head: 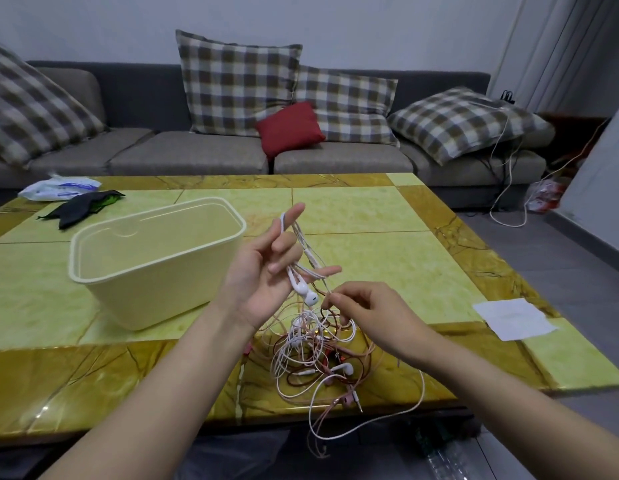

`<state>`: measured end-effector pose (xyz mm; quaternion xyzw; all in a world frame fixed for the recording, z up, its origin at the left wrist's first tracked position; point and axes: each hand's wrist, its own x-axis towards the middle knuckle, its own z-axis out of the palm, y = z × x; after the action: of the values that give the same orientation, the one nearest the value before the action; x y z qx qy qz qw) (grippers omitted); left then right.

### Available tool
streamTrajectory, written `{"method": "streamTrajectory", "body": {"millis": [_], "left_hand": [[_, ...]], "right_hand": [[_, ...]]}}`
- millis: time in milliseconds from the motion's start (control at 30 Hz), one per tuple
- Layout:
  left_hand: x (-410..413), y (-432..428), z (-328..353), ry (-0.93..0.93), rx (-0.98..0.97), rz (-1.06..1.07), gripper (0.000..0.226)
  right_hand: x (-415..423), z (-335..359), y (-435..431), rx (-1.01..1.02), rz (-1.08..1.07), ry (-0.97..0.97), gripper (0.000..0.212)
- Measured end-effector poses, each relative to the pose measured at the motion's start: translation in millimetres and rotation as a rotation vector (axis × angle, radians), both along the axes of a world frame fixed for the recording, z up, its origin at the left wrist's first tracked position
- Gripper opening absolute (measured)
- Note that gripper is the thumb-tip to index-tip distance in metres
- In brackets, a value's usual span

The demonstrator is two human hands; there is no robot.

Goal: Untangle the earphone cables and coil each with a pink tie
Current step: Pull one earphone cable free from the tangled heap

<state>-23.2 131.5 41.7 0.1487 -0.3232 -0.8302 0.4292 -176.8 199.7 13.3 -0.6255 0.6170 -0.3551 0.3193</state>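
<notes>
While the white cable (305,251) is looped over the fingers of the left hand (263,271), its long loops stretch from the raised fingertip near the top down and to the right to another outstretched finger. Its two earbuds (306,294) hang side by side below the palm, heads pointing down and right. Beneath both hands lies the tangle (318,358) of white, pink and dark red cables, heaped at the near edge of the table (370,216), with a few loose loops hanging over that edge.

That table has a glossy top of pale green panels framed in yellow-brown stone. On it, left of the hands, stands a cream plastic tub (155,258). A black cloth (81,207) and a white plastic bag (60,188) lie at the far left corner, and a white sheet of paper (514,318) at the right edge. Behind is a grey sofa (134,98) with checked cushions (238,88) and a small red cushion (289,128).

Palm up, the left hand keeps one finger straight and the middle ones bent against the loops. Its neighbour, the right hand (366,317), pinches a strand of the white cable between thumb and forefinger, just right of the earbuds, the other fingers curled down toward the tangle.
</notes>
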Motion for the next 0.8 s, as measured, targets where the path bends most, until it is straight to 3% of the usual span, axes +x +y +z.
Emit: {"method": "streamTrajectory", "body": {"millis": [133,267,433,600,800], "left_hand": [[0,-2,1,-0.209,-0.143,0.132,0.029],[3,-4,-1,-0.521,-0.414,0.207,0.027],[9,-4,-4,-0.866,-0.683,0.127,0.028],[8,4,-5,-0.938,-0.716,-0.110,0.030],[7,5,-9,-0.757,-0.510,-0.324,0.031]], "right_hand": [[1,5,4,0.010,0.019,0.041,0.021],[3,12,7,0.018,0.066,0.099,0.022],[2,30,9,-0.024,0.109,0.161,0.021],[-7,46,4,-0.098,0.081,0.250,0.022],[-18,56,2,-0.177,0.049,0.275,0.018]]}}
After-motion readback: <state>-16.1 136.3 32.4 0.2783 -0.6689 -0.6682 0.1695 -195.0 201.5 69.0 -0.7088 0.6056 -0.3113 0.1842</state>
